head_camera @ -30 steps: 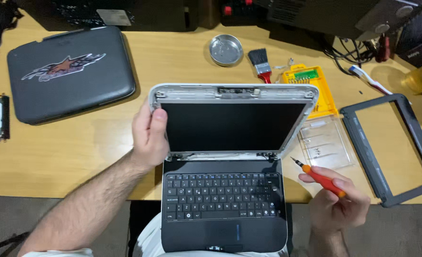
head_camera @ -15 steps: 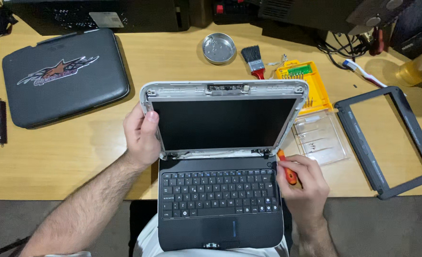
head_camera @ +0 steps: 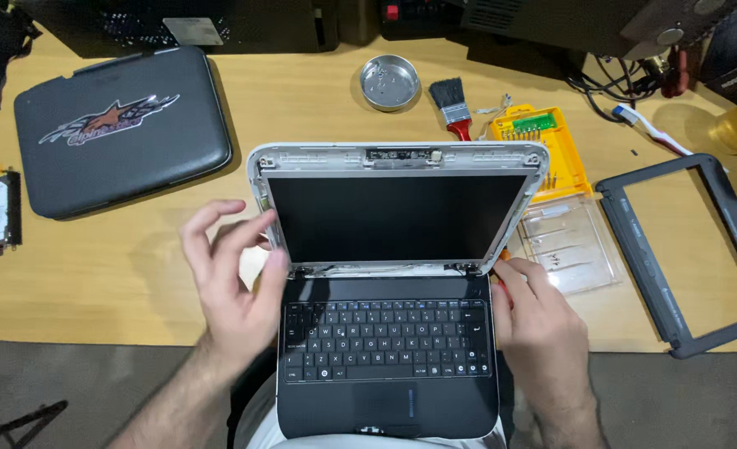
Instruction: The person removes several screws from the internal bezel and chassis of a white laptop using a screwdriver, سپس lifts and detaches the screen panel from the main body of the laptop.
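fingers (head_camera: 219,218) of our left hand (head_camera: 235,283) have let go of the screen edge and spread open, holding nothing; our right hand (head_camera: 543,320) has closed in on the right hinge, its grip curled round a red-handled screwdriver (head_camera: 506,293). the small laptop (head_camera: 389,357) rests in our lap against the wooden desk (head_camera: 302,116); a removed bezel (head_camera: 685,249), metal dish (head_camera: 389,81) and brush (head_camera: 452,104) lie there.
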